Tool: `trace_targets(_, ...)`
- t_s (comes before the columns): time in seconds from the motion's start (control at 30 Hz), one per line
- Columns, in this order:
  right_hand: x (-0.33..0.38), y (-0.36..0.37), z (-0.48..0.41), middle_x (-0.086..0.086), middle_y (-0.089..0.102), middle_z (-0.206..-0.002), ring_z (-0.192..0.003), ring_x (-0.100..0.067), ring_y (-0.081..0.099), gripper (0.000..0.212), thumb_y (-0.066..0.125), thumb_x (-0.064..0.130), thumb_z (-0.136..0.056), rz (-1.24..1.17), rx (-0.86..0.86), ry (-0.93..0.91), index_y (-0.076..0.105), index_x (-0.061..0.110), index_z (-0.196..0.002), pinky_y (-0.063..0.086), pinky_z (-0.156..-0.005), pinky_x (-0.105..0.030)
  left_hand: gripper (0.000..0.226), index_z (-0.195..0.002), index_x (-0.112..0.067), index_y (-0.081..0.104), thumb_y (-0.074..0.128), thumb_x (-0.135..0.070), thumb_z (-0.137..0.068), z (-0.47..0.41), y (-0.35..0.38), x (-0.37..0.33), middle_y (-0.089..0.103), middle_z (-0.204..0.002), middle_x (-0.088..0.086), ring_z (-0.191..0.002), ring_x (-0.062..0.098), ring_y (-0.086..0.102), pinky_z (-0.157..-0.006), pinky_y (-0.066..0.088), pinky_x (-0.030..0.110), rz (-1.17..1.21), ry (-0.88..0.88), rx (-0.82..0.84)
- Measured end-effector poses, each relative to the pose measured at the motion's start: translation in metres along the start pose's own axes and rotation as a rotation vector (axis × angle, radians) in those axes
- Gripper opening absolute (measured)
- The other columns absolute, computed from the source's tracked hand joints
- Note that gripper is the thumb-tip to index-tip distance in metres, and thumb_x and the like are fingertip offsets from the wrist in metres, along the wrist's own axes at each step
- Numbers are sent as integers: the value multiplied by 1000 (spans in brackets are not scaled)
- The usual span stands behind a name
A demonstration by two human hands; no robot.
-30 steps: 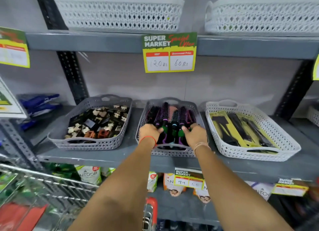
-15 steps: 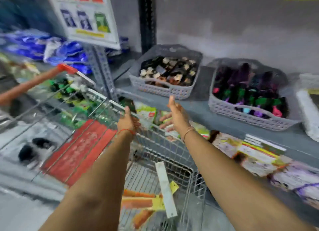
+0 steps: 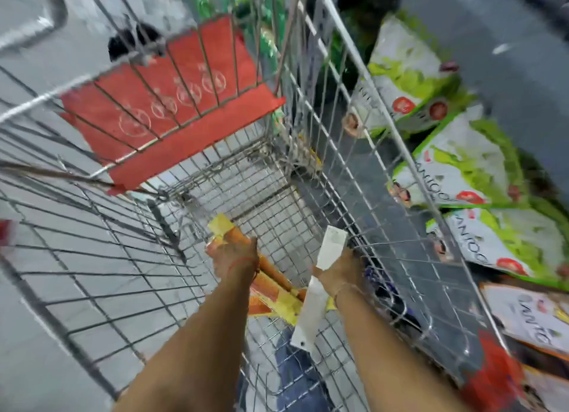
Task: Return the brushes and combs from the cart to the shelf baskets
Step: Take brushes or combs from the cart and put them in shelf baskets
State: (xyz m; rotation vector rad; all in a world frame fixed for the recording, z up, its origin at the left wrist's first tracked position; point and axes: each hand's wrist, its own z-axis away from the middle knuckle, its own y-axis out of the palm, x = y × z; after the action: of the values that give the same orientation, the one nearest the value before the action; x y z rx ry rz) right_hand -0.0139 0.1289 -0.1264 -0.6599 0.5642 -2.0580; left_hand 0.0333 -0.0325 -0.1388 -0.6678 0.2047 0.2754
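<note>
I look down into the wire cart [image 3: 354,153]. On its floor lie orange combs in yellow packaging [image 3: 272,281] and a long white pack [image 3: 309,316]. My left hand [image 3: 235,257] is down on the upper end of the orange combs, its fingers curled around one. My right hand [image 3: 340,270] lies across the middle of the white pack with its fingers bent over it, close to the cart's right wall. A dark bluish item [image 3: 386,291] sits just right of that hand, blurred. No shelf basket is in view.
The cart's red child-seat flap [image 3: 172,110] stands folded at the far end. Green and white product bags [image 3: 471,165] fill the low shelf to the right of the cart. Grey floor lies to the left.
The view swung from the shelf baskets down into the cart. Both hands left the brush basket, opened in mid-air, then dropped onto the orange combs and the white pack.
</note>
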Motion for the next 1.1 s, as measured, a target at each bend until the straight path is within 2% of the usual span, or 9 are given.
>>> trace_targets(0.1, -8, 25, -5, -21, 37, -140, -121, -35, 46, 79, 67, 29, -81, 224, 32, -130, 23, 0, -139, 46, -94, -37, 81, -146, -10, 19, 63, -38, -84, 7, 22, 23, 46, -134, 17, -124, 35, 48, -95, 43, 41, 119, -162, -19)
trace_targets(0.2, -12, 40, -5, -21, 29, -141, -121, -33, 42, 76, 61, 28, -85, 374, 22, -271, 19, 5, -144, 45, -97, -36, 61, -137, -1, 40, 60, -30, -87, 4, 37, 40, 52, -133, 22, -121, 40, 52, -90, 51, 43, 147, -189, 149)
trace_targets(0.27, -7, 38, -7, -20, 41, -134, -116, -33, 49, 61, 61, 14, -83, 274, 6, -331, 34, 5, -137, 47, -95, -32, 57, -129, 0, 46, 68, -20, -80, 0, 36, 39, 53, -129, 26, -119, 41, 53, -98, 47, 46, 137, -54, 40)
trace_targets(0.4, 20, 22, -19, -14, 65, -113, -93, -18, 59, 40, 52, -3, -84, -137, 86, -321, 55, 3, -124, 41, -62, 3, 68, -120, -4, 48, 82, -16, -62, -8, 26, 22, 54, -120, 19, -114, 32, 50, -97, 41, 34, 118, 217, -84)
trace_targets(0.57, 24, 19, -40, -19, 59, -123, -114, -35, 57, 41, 66, 8, -81, 23, -15, -297, 58, 3, -121, 48, -98, -41, 66, -117, -6, 53, 82, -28, -63, -33, 17, 20, 51, -123, 17, -118, 33, 49, -100, 41, 37, 14, 185, -78)
trace_targets(0.67, 24, 25, -34, -14, 51, -130, -119, -30, 50, 54, 70, 28, -80, 267, -25, -394, 52, 8, -127, 43, -94, -35, 77, -127, -6, 45, 82, -28, -63, -35, 19, 30, 43, -130, 19, -122, 36, 45, -104, 39, 39, -115, 202, -44)
trace_targets(0.8, 19, 38, -31, -14, 35, -145, -131, -31, 39, 75, 72, 20, -78, 327, -14, -391, 31, 9, -139, 40, -104, -40, 62, -118, -3, 53, 81, -16, -64, -38, 22, 31, 59, -117, 19, -113, 36, 56, -95, 46, 37, -61, 223, -62)
trace_targets(0.97, 0, 32, -37, -12, 50, -128, -114, -32, 52, 63, 77, 37, -69, 240, -114, -259, 50, 9, -119, 48, -84, -41, 34, -107, -2, 66, 72, -10, -74, -35, 26, 11, 71, -107, 15, -103, 29, 65, -87, 48, 28, 191, 159, -40)
trace_targets(1.1, -13, 25, -37, -9, 51, -122, -107, -28, 54, 57, 51, 62, -79, 388, -207, -289, 61, 9, -100, 49, -68, -33, 41, -113, -2, 64, 73, -16, -76, -39, 30, -5, 66, -115, 7, -107, 22, 62, -91, 43, 20, 295, 92, -9)
